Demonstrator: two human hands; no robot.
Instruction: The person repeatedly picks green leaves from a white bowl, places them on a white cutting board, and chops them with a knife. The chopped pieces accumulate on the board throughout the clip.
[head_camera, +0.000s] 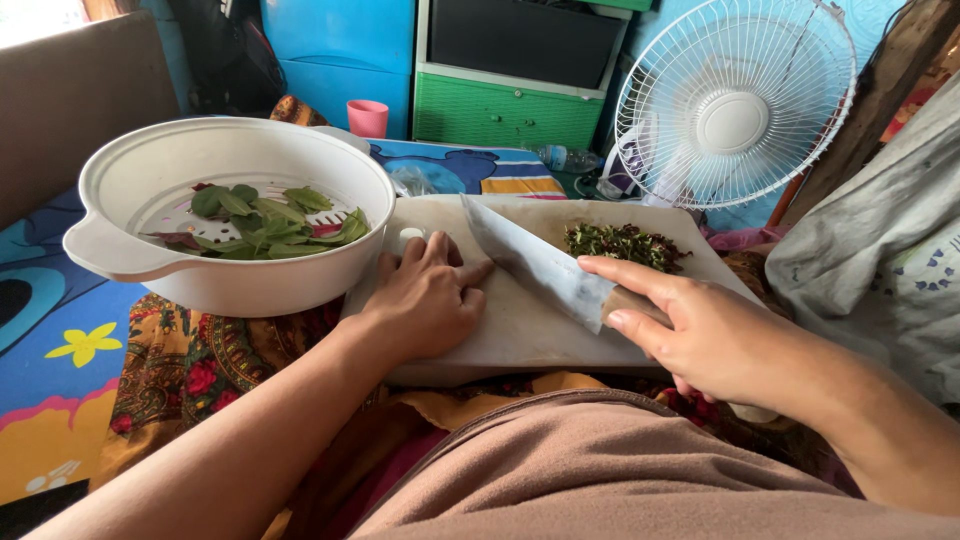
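A large knife (535, 262) is held by its handle in the closed right hand (700, 335), blade slanting across the white cutting board (520, 330). The left hand (425, 300) is laid on the board, fingers (440, 255) curled, empty, just beside the blade; chopped greens (625, 243) lie beyond it.

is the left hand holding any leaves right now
No, the left hand lies flat on the bare cutting board; the whole leaves sit in the white bowl.

Bare forearms; brownish-mauve garment over the lap
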